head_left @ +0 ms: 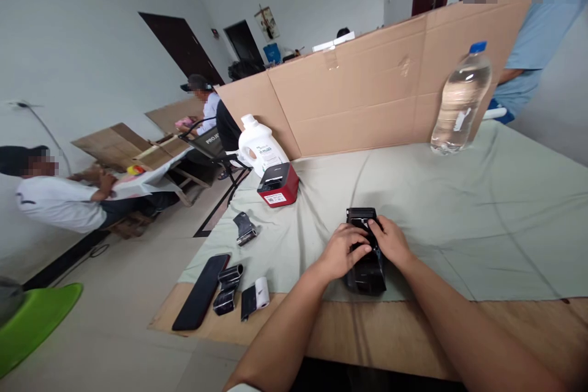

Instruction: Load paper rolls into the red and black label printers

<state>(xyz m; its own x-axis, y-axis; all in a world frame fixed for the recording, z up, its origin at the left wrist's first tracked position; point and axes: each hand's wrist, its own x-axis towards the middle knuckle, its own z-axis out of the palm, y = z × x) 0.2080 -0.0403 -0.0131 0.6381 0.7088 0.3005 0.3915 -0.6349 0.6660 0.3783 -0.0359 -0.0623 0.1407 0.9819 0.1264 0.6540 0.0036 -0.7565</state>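
I'm looking down on a wide table (395, 327), its near edge bare wood and the rest under a pale green cloth (459, 214). Across the back stands my cardboard panel (353, 92); a person in blue (537, 43) sits behind its right end, and over to my left two people in white sit at another table. Tall water bottle (459, 104), blue cap, leaning in my view just before the panel! White jug (263, 146) at the far left corner, and right in front of it a red-and-black box (278, 185).

Now the main action: the black machine (367, 275) is near the front edge, on the cloth, directly between my hands. My right hand (389, 242) is grasping its right side, thumb on top, the other fingers mostly hidden. My left hand (344, 250) comes over the left side, fingers bent across the top; whether they're pinching anything, I can't tell.

Left of that, a flat black slab (201, 293), a curled black strip (228, 288) beside it, a black-and-white roll (255, 298), and farther back a small dark roll (245, 229).
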